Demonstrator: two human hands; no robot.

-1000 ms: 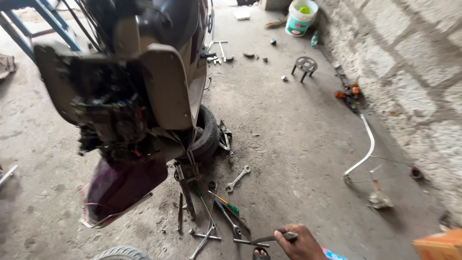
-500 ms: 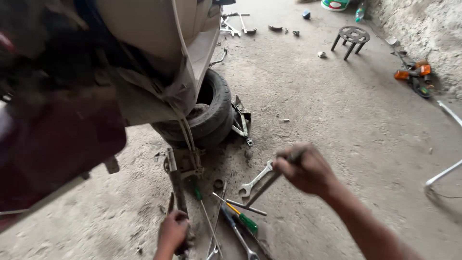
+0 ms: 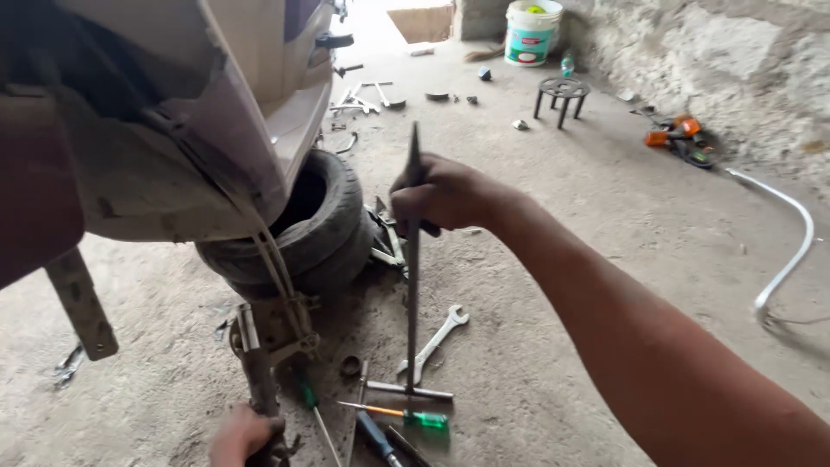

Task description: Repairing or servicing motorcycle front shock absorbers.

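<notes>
The right hand (image 3: 441, 195) has its grip closed around a long metal rod (image 3: 412, 285), upright, just right of the tyre (image 3: 320, 229). Near left, the left hand (image 3: 242, 435) grasps a metal stand (image 3: 258, 372) above the floor (image 3: 553, 285).

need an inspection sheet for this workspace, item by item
surface: bare dusty concrete floor, gritty and stained.
job's things: long T-handle wrench upright, cross end on the floor; scooter body tipped over stacked tyres; metal stand leg.
clutter: open-end spanner, green-handled screwdriver, more tools near the tyres and farther back.
hands: right hand closed round the wrench shaft near its top; left hand at the bottom edge, gripping the foot of the stand leg.
cables: thin cables hang from the scooter body.
surroundings: rough stone wall, white bucket, small round metal stool, bent white tube, orange parts.
</notes>
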